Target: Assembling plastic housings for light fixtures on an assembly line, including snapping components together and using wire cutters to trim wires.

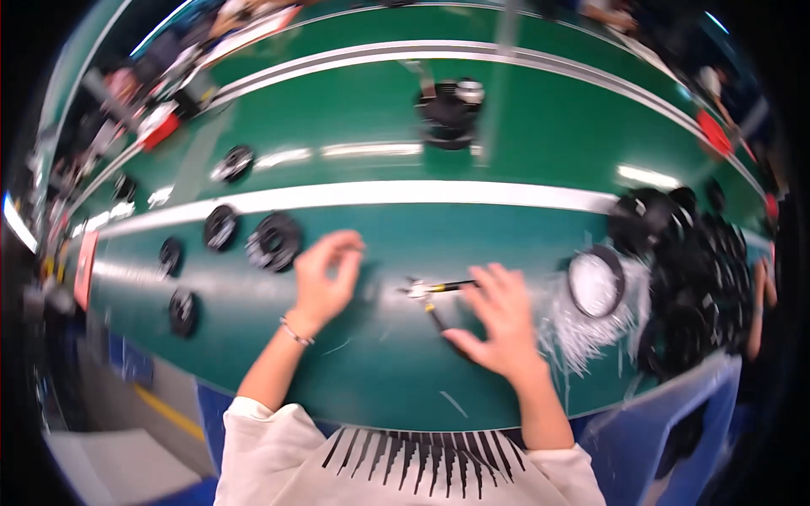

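Observation:
On the green table in front of me lies a pair of pliers [419, 289] with black and yellow handles, its jaws toward the left. My right hand [499, 325] is at the handles, fingers and thumb stretched apart, not closed round them. To the left, my left hand [326, 282] hovers with bent fingers, the thumb apart from them, and nothing visible between. A black coil [274, 242] lies just beyond its wrist side. Motion blurs both hands somewhat.
More black coils [221, 228] lie at the left. At right, a black ring [596, 282] sits on thin white strips [582, 337], beside a large heap of black coils [692, 287]. A dark round stack [447, 118] stands beyond the white rail [380, 194]. Other people work around.

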Demonstrator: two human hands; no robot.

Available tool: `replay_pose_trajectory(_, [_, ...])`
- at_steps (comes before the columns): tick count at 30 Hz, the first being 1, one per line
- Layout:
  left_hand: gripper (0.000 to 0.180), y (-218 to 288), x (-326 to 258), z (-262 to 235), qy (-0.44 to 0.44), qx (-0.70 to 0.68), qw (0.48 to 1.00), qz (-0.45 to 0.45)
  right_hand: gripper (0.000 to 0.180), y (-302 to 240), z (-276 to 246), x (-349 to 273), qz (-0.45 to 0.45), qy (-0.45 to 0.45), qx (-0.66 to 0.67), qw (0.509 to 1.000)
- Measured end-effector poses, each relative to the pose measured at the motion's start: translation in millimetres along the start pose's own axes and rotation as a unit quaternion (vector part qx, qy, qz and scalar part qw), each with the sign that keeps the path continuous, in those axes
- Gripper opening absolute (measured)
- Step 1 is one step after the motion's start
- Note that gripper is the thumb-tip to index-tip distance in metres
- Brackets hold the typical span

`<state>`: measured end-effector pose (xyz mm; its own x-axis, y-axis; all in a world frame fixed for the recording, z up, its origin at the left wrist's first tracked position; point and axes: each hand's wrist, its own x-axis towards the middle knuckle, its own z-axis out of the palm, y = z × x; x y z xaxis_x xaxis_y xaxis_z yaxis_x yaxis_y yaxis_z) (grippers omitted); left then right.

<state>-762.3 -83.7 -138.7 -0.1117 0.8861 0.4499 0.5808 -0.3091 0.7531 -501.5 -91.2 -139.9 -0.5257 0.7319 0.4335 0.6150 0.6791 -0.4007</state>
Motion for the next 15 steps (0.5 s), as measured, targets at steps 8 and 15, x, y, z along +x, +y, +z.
replay_pose_trajectory(8, [0.017, -25.3, -61.5, -87.2, 0.161, 0.175, 0.971, -0.017, 0.029, -5.4, -5.5, 3.0, 0.031, 0.083, 0.006, 0.996])
replay_pose_trajectory(15, [0.063, -116.9, -4.2, -130.1, 0.123, 0.207, 0.95, -0.201, 0.034, 13.2, -41.1, -7.0, 0.164, 0.102, -0.185, 0.964])
